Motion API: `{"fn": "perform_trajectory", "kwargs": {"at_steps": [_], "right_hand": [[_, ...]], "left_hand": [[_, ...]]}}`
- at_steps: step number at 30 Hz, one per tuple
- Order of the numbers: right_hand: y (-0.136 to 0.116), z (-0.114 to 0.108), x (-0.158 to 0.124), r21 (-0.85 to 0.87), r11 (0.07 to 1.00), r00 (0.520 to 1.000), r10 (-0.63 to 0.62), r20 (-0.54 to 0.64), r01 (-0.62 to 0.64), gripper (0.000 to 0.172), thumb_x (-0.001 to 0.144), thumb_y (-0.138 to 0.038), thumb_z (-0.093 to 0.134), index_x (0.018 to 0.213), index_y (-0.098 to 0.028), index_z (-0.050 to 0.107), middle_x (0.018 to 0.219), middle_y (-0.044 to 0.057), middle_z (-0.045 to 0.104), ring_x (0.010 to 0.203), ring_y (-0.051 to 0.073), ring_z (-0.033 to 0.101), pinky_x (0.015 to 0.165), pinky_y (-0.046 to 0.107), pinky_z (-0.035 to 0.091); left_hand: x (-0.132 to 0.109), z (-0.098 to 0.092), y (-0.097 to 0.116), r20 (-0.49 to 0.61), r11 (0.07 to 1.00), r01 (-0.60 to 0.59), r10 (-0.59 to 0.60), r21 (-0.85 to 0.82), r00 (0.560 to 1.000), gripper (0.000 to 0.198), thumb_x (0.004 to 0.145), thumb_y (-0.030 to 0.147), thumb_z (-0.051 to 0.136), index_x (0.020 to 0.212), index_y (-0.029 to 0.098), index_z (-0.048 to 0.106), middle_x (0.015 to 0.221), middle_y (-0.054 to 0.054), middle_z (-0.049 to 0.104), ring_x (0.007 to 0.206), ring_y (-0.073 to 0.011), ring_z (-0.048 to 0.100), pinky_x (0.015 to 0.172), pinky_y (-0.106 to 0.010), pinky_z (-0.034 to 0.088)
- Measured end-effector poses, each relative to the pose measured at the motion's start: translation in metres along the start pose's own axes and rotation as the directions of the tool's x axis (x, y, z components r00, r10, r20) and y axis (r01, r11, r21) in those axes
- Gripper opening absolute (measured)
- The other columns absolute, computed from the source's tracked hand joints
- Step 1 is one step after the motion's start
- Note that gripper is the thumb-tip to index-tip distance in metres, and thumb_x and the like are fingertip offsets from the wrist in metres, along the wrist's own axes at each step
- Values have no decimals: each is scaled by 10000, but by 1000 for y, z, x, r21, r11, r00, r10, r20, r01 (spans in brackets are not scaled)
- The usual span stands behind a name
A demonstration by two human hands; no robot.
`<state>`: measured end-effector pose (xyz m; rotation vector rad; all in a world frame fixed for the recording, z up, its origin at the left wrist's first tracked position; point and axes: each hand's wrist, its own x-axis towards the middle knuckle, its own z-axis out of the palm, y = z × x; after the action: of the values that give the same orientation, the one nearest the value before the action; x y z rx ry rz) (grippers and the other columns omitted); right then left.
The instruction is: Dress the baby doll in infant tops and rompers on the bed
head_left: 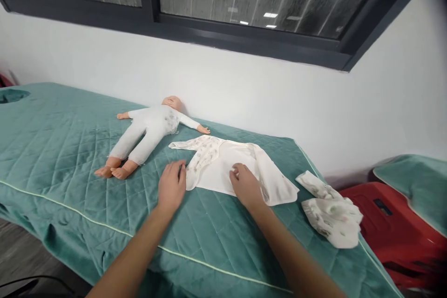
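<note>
A small white baby shirt (230, 160) with a tiny print lies spread on the green quilted cover, its front opened out and one sleeve reaching left. My left hand (172, 186) is at the shirt's left edge, fingers loosely bent and thumb apart, with no cloth seen in it. Over the plain inner part of the shirt is my right hand (246, 185), its fingers curved and parted from the thumb. Whether its fingertips touch the fabric I cannot tell. A baby doll (150, 125) with a white cloth body lies on its back, left of the shirt.
A crumpled printed white garment (333, 212) lies near the right end of the green cover (70, 135). Beyond that end stands a red plastic chair (394, 223). A white wall (244, 88) with a dark-framed window (251, 39) runs along the far side.
</note>
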<state>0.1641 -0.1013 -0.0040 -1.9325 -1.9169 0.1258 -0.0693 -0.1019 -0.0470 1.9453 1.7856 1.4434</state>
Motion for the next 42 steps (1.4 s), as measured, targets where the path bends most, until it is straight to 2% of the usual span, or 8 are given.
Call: {"fn": "perform_trajectory", "kwargs": {"at_steps": [6,12,20,28,32,36,39,42], "right_hand": [[-32,23,88,77,985,981,146,130,-157,358,928,-307,445,1262,-184,484,1080,105,685,997,255,641,777,317,415],[-37,40,88,121,979,982,147,122,-162,326,930,-397,444,1213,-251,514,1051,51,693,955,258,644,734,326,393],[-31,44,91,359,917,975,108,192,-172,353,831,-293,482,1182,-284,522,856,-24,642,820,187,610,688,287,370],[4,36,104,559,785,964,221,149,-267,356,741,-299,493,1082,-232,570,691,-42,552,691,176,562,653,278,381],[10,36,106,622,732,958,258,126,-279,363,708,-291,513,1057,-219,582,681,-39,557,673,174,563,632,274,386],[13,37,108,702,652,946,308,100,-287,394,709,-316,543,1083,-195,579,778,5,631,703,184,602,624,279,432],[15,37,108,728,620,941,323,102,-292,427,748,-360,535,1134,-176,551,885,48,675,721,185,630,619,280,464],[17,37,109,734,611,934,347,90,-297,432,771,-378,536,1145,-162,535,963,79,686,749,186,647,622,276,476]], "left_hand": [[56,20,-31,309,964,-266,257,-15,916,403,985,348,364,1286,208,592,1396,-54,575,1356,-199,457,1182,-425,325],[97,38,-52,443,952,-193,70,239,894,535,996,446,296,1435,185,456,1514,-64,442,1447,-220,329,1218,-489,210],[115,51,-52,388,879,-82,-121,469,914,502,996,439,234,1430,311,453,1563,21,360,1470,-254,264,1179,-600,190],[118,52,-54,284,901,-16,-120,434,951,416,985,396,328,1314,282,554,1493,-24,477,1400,-259,381,1160,-574,247],[110,45,-46,119,925,9,-59,381,991,317,965,323,404,1156,212,631,1294,-82,637,1251,-263,522,1071,-483,397],[75,29,-19,82,966,-156,142,208,987,276,960,286,416,1104,203,635,1169,-77,675,1155,-232,574,1034,-410,441],[35,16,9,180,970,-238,225,55,957,278,956,265,425,1159,229,611,1191,-60,658,1150,-211,569,1018,-393,456],[3,5,31,361,932,-358,350,-48,864,420,887,150,459,1288,243,546,1317,-68,588,1210,-224,526,1023,-418,444]]}}
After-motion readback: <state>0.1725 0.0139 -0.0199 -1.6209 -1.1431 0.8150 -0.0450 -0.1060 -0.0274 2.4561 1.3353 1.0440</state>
